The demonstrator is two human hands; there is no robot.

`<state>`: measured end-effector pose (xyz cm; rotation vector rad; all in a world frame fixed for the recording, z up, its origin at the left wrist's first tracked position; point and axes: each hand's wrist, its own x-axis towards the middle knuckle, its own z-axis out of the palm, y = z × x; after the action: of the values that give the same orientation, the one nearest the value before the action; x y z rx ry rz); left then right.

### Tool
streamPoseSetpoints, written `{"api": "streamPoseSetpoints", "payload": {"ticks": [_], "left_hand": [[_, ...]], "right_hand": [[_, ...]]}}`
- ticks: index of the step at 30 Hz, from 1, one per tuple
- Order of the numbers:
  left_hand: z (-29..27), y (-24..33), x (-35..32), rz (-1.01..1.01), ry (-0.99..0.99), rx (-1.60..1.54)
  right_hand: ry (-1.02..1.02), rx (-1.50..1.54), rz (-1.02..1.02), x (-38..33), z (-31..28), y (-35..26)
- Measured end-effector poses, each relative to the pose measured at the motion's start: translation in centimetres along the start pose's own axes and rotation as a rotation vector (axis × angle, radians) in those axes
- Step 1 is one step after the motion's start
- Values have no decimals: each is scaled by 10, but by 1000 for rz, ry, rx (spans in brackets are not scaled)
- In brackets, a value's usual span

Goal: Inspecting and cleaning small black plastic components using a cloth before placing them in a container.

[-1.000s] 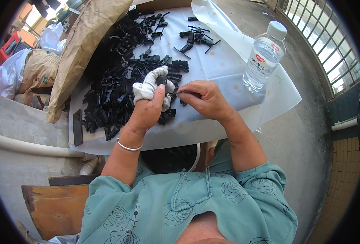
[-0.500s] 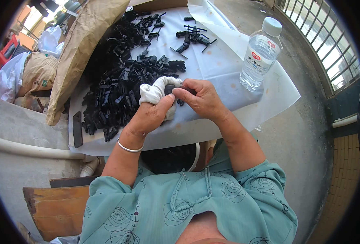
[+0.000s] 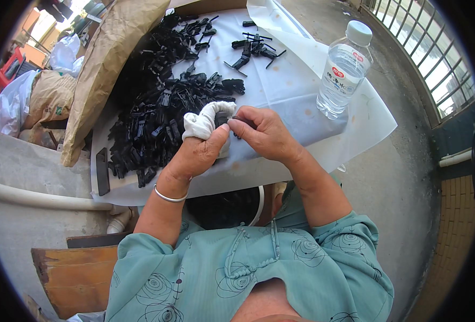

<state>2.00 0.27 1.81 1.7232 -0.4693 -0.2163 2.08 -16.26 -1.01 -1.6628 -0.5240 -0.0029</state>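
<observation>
Above the table's near edge my two hands meet. White cloth (image 3: 199, 126), perhaps a glove, covers the fingers of my left hand (image 3: 208, 144), and only its thumb shows bare. That hand is closed around a black plastic part (image 3: 222, 119), partly hidden by the cloth and thumb. Close against it, my right hand (image 3: 264, 131) pinches a small dark piece (image 3: 242, 121) between thumb and fingers; whether it is joined to the left hand's part I cannot tell. A large heap of black plastic parts (image 3: 165, 115) lies just beyond and left of my hands.
A few black parts (image 3: 256, 48) lie apart on the white sheet (image 3: 285, 91). At the right stands a clear water bottle (image 3: 343, 72). Brown paper (image 3: 108, 64) rises along the heap's left side. A round container (image 3: 260, 206) with dark contents sits below the table edge.
My right hand has shifted slightly, and the dark piece in its fingers sits at a different angle. My left hand has barely moved.
</observation>
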Motion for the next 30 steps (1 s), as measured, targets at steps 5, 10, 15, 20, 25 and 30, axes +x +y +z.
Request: {"api": "streamPoseSetpoints", "payload": {"ticks": [5, 10, 15, 20, 25, 30], "left_hand": [[-2, 7, -3, -130, -71, -122], [5, -1, 2, 1, 21, 74], [13, 4, 2, 232, 115, 542], [-11, 29, 20, 366, 16, 1194], [-45, 39, 99, 514, 128, 1443], [-69, -13, 215, 201, -29, 1368]], "right_hand": [[13, 85, 102, 0, 0, -4], [-1, -11, -60, 3, 2, 5], [75, 49, -19, 5, 13, 6], [161, -277, -110, 8, 13, 23], [281, -418, -178, 6, 5, 29], [213, -376, -220, 2, 5, 25]]}}
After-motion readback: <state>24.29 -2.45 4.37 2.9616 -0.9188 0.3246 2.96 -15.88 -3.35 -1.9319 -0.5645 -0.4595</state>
